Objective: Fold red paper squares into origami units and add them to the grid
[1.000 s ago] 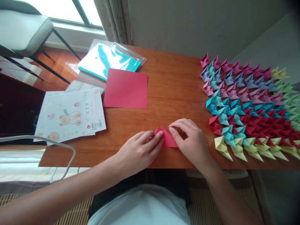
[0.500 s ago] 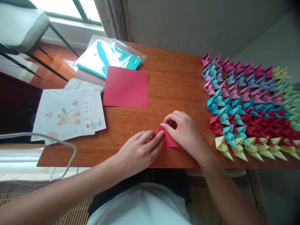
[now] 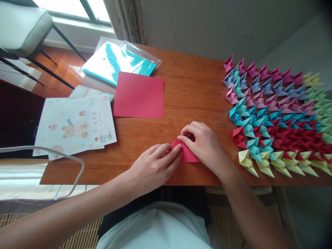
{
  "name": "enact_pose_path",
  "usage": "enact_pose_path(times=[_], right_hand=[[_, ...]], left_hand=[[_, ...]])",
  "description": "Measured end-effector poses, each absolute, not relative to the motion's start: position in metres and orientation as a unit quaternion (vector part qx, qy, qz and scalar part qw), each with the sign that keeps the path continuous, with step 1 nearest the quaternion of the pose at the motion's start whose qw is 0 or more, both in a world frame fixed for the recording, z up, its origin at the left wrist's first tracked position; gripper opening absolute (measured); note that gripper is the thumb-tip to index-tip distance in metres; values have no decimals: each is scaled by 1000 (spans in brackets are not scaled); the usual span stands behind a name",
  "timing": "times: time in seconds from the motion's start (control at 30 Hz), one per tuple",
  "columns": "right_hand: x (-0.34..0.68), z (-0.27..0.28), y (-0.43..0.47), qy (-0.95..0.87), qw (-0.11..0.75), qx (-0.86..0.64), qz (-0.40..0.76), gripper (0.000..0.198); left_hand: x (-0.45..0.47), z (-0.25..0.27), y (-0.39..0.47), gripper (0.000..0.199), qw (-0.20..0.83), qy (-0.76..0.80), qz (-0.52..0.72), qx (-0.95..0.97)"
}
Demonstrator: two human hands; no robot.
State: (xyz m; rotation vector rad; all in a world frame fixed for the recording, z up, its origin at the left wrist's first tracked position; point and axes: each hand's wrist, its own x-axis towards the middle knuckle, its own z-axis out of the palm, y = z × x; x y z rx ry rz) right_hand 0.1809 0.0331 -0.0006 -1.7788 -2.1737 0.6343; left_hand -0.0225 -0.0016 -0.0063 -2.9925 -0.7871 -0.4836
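A piece of folded red paper (image 3: pixel 188 156) lies near the table's front edge, partly covered by both hands. My left hand (image 3: pixel 157 164) presses its fingers on the paper's left side, closed on it. From the right, my right hand (image 3: pixel 202 141) pinches the paper's top corner between thumb and bent fingers. The fingertips of both hands almost meet there. Farther up and to the left is a flat sheet of red paper (image 3: pixel 139 95), apart from the hands.
Rows of folded paper pieces (image 3: pixel 272 103) in several colours cover the table's right side. Shiny teal paper packs (image 3: pixel 119 64) and a bear-printed pad (image 3: pixel 77 126) lie on the left. A white cable (image 3: pixel 75 159) loops at the front left. A chair (image 3: pixel 23 31) stands beyond.
The camera view has shifted very slightly. Both hands and the folded red paper keep the same position and grip.
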Motion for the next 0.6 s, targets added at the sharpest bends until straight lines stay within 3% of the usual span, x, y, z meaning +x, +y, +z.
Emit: enact_pose_path(times=[0.27,0.6], right_hand=[[183,7,36,-755,117,-597,245,14],[197,32,55,-795,-62,-551,247,21]], left_hand=[[-22,-7,0,31,6,-245,-155,-957],[-21,-4,-1,34,21,-244,-145,-959]])
